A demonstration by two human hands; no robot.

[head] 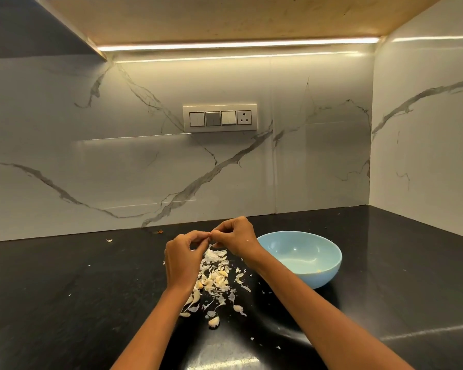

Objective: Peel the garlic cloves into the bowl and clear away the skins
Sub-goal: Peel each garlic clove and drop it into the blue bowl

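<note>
Above the dark countertop [64, 289], near its middle, both hands meet fingertip to fingertip over the work pile. Only the head view is available.

Head view, hands: the left hand [183, 259] is raised with its fingers curled inward, and the right hand [235, 237] faces it, also curled. Their fingertips converge on one small item at the meeting point. That item is too small to identify with certainty; judged from the task, it is a garlic clove being stripped. Each hand therefore pinches the same object, one probably steadying while the other pulls skin.

Head view, task items: the pile of skins and cloves [215, 276] lies directly below the hands, so loosened skin falls onto existing waste rather than spreading. Several unpeeled cloves appear mixed into it, and one separate clove [213, 321] sits nearer the person. The blue bowl [329, 265] stands just right of the pile, close to the right hand, which keeps the transfer of a peeled clove short. A small pale-yellow spot shows on the bowl floor; it may be a peeled clove.

Head view, surroundings: a stray skin fragment [109, 240] rests far left near the marble backsplash [91, 169], well apart from the pile. Clearing the skins is not yet done.
</note>
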